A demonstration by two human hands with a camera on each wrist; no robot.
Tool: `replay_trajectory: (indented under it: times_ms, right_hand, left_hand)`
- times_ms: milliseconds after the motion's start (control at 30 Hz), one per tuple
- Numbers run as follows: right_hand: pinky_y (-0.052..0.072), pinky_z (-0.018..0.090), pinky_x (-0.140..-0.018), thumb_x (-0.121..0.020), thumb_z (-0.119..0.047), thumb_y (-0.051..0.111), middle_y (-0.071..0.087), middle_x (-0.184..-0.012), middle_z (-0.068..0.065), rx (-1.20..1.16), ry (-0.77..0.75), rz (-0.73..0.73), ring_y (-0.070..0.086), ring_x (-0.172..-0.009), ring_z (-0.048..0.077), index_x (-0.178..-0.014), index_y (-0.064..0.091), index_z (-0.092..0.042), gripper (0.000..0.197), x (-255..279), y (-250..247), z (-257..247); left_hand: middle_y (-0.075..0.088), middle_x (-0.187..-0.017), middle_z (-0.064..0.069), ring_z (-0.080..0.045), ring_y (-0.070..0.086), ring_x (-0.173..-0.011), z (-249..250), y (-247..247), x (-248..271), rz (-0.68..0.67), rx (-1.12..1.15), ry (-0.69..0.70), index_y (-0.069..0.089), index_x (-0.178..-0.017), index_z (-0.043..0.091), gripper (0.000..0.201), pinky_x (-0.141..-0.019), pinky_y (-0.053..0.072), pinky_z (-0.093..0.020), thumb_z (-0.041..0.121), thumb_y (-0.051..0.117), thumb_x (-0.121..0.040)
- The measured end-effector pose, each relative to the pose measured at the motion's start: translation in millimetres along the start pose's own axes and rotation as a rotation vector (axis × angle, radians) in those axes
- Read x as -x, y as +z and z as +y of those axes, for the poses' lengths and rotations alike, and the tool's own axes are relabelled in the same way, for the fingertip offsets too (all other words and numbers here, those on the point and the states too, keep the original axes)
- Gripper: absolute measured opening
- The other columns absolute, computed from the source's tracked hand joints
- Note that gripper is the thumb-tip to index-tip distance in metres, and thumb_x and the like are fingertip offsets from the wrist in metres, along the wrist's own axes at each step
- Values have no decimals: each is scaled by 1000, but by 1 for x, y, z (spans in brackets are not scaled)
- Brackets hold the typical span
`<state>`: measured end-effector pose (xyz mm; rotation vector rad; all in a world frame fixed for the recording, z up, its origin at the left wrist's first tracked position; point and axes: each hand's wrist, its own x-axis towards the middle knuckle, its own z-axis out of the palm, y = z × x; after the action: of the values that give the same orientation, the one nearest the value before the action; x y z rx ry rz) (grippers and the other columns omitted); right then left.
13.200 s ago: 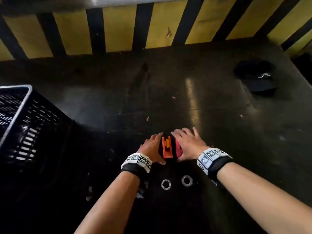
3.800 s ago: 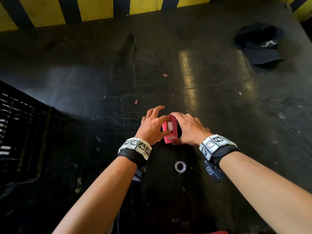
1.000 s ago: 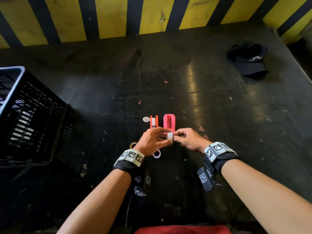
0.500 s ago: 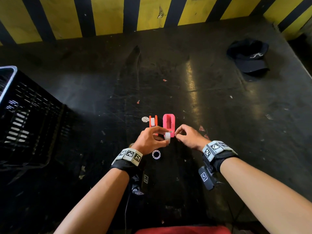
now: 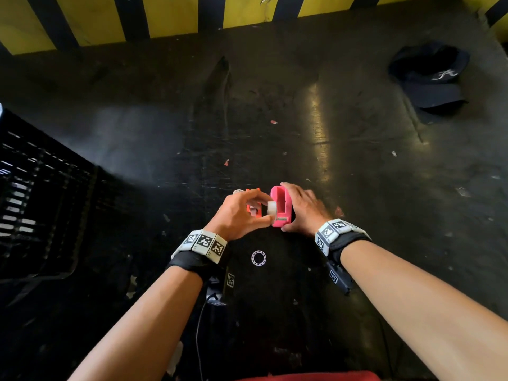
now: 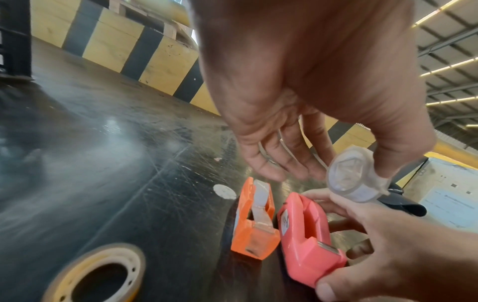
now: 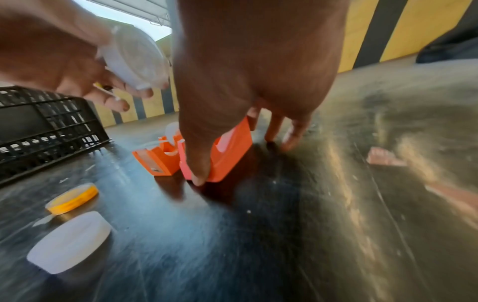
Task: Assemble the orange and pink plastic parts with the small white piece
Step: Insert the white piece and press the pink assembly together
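Note:
The pink part (image 5: 281, 200), a slotted dispenser body, stands on the dark floor; it also shows in the wrist views (image 6: 305, 245) (image 7: 230, 151). My right hand (image 5: 305, 210) grips it, thumb at its near end and fingers round its far side. My left hand (image 5: 242, 214) pinches the small white piece (image 5: 272, 209), a round spool (image 6: 351, 177) (image 7: 137, 59), just above and left of the pink part's slot. The orange part (image 6: 256, 224) stands close on the pink one's left, untouched and half hidden behind my left hand in the head view.
A black slatted crate (image 5: 41, 202) stands at the left. A tape roll (image 5: 258, 257) lies just in front of my hands, and a white disc (image 7: 70, 241) nearer still. A dark cap (image 5: 431, 75) lies far right. A yellow-black striped wall (image 5: 170, 15) closes the back.
My right hand has let go of the white piece and taken hold of the pink part. My left hand has carried the white piece up beside the pink part's slot.

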<state>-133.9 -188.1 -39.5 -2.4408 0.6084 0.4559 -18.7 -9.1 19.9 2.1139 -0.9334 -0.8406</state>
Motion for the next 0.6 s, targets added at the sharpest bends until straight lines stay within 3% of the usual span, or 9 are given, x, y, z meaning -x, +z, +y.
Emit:
replay_trajectory:
  times_ms: [167,333,433,600]
  right_hand:
    - [43,49,-111,-53,-39,92,39,-154,0,-162,-154,126,44,-139,27,-153,26,-30,120,3,5,6]
    - [44,41,-111,-53,-36,93,40,-151,0,-219,-241,180,47,-136,24,-153,30,-27,119,10,-7,3]
    - [46,35,-104,-55,-33,94,39,-151,0,-223,-231,179,51,-131,25,-154,30,-25,118,16,-15,-2]
    - [51,44,-100,-58,-33,95,38,-152,-1,-217,-244,168,55,-128,28,-155,30,-26,117,28,-24,-11]
  left_hand:
    - [67,-111,9,-1,62,-93,3,1,-17,42,-62,65,74,-112,30,39,-79,44,-13,33,87,-76]
    - [63,-128,7,-17,56,-118,7,5,-29,73,-130,92,73,-117,31,46,-100,45,-33,35,87,-73]
    - [60,-132,5,-18,51,-121,7,5,-30,106,-171,95,73,-120,29,48,-100,41,-31,31,88,-74]
    - [58,-132,3,-20,52,-121,8,5,-25,104,-202,122,71,-125,28,51,-102,46,-34,28,87,-76]
